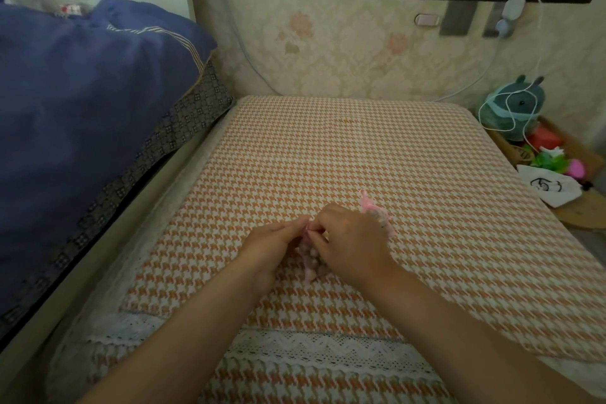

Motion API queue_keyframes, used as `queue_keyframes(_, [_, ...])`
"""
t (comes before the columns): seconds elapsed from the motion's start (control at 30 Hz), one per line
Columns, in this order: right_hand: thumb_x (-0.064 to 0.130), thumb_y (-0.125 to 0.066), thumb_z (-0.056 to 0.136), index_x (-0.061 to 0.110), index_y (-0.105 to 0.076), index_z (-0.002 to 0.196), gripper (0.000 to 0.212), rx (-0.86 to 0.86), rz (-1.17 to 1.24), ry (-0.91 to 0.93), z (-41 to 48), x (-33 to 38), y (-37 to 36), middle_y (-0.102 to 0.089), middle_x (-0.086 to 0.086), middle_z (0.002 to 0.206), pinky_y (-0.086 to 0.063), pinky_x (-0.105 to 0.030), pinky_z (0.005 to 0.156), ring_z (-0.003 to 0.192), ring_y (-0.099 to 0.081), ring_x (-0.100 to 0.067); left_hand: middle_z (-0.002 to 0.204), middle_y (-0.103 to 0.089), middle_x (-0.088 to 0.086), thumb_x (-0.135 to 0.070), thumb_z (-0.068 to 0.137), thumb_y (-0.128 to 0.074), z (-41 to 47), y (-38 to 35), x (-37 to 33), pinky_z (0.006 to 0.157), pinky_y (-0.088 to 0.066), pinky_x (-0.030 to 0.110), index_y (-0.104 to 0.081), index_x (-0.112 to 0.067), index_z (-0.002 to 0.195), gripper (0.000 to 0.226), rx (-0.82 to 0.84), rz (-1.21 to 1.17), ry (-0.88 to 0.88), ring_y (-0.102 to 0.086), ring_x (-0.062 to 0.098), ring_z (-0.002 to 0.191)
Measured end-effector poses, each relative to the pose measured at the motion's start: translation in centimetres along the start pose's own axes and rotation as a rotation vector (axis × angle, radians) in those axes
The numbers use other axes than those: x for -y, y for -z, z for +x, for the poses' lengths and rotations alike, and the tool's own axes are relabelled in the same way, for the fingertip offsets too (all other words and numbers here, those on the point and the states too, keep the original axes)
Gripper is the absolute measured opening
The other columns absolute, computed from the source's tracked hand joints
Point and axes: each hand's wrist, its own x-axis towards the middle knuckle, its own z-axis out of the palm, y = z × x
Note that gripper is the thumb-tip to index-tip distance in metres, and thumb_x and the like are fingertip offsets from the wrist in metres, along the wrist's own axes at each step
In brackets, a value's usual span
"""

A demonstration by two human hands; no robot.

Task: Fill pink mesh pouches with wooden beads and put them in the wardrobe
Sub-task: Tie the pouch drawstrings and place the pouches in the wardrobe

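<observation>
A pink mesh pouch (310,264) filled with wooden beads lies on the orange houndstooth cushion (360,157), between my two hands. My left hand (273,246) pinches the pouch's top edge from the left. My right hand (351,243) pinches the same top edge from the right, fingers curled over it. A second pink pouch (377,211) with beads and a pink drawstring lies just behind my right hand, partly hidden by it. The wardrobe is not in view.
A blue quilt (82,108) is piled on the bed at the left. At the right edge a cardboard box (557,157) holds a teal plush toy (511,108), colourful items and a white cloth bag (551,188). A white charger cable (524,75) hangs from the wall.
</observation>
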Motion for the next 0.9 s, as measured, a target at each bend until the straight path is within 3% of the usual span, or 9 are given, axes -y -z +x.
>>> queue_keyframes(0.13, [0.026,-0.068,0.089,0.021,-0.067,0.084,0.007,0.072,-0.024,0.03,0.1,0.2,0.0,-0.064,0.007,0.083,-0.041,-0.026,0.052,0.066,-0.061,-0.013,0.083,-0.076,0.016,-0.027,0.078,-0.08,0.0,0.1,-0.1,0.091,-0.056,0.043,-0.08,-0.007,0.08,0.02,-0.043,0.009,0.024,-0.071,0.027,0.08])
queue_keyframes(0.33, [0.034,-0.055,0.099,0.029,-0.055,0.091,0.01,0.294,0.065,0.001,0.5,-0.1,1.1,-0.058,0.012,0.091,-0.037,-0.03,0.064,0.078,-0.056,-0.012,0.084,-0.077,0.017,-0.023,0.082,-0.072,-0.6,-0.2,0.0,0.085,-0.057,0.04,-0.078,-0.001,0.084,0.022,-0.07,0.056,-0.005,-0.072,0.024,0.075])
queue_keyframes(0.43, [0.036,-0.054,0.1,0.03,-0.048,0.088,0.015,0.41,0.098,-0.06,0.8,-0.3,1.8,-0.056,0.013,0.086,-0.044,-0.034,0.069,0.079,-0.055,-0.012,0.082,-0.078,0.01,-0.03,0.094,-0.065,-1.4,-0.5,0.2,0.071,-0.055,0.031,-0.078,-0.008,0.086,0.026,-0.074,0.142,-0.077,-0.072,0.013,0.071])
queue_keyframes(0.53, [0.037,-0.052,0.1,0.033,-0.043,0.087,0.017,0.488,0.055,-0.088,1.0,-0.5,2.5,-0.052,0.013,0.083,-0.047,-0.038,0.074,0.08,-0.054,-0.014,0.084,-0.077,0.006,-0.031,0.102,-0.053,-1.9,-1.0,0.8,0.064,-0.051,0.024,-0.076,-0.015,0.09,0.03,-0.096,0.22,-0.155,-0.071,0.014,0.077])
queue_keyframes(0.67, [0.036,-0.044,0.101,0.027,-0.043,0.09,0.014,0.522,-0.069,-0.05,1.3,0.2,3.4,-0.056,0.007,0.089,-0.048,-0.043,0.081,0.084,-0.059,-0.022,0.078,-0.074,0.004,-0.027,0.105,-0.048,-2.2,-1.6,1.1,0.049,-0.048,0.014,-0.073,-0.013,0.091,0.032,-0.116,0.231,-0.201,-0.067,0.009,0.066])
queue_keyframes(0.77, [0.038,-0.047,0.1,0.026,-0.045,0.091,0.015,0.541,-0.075,-0.097,1.5,0.6,3.5,-0.064,0.003,0.093,-0.049,-0.046,0.087,0.084,-0.061,-0.022,0.081,-0.075,0.007,-0.028,0.104,-0.048,-2.4,-1.7,1.1,0.05,-0.05,0.015,-0.073,-0.013,0.093,0.031,-0.114,0.206,-0.207,-0.069,0.01,0.067])
queue_keyframes(0.9, [0.038,-0.058,0.097,0.027,-0.052,0.08,0.021,0.54,0.065,-0.236,1.3,-0.1,3.5,-0.063,0.007,0.084,-0.052,-0.043,0.09,0.081,-0.06,-0.014,0.085,-0.077,0.01,-0.026,0.105,-0.047,-2.0,-1.6,1.0,0.052,-0.051,0.016,-0.074,-0.013,0.096,0.031,-0.144,0.187,-0.201,-0.07,0.009,0.067])
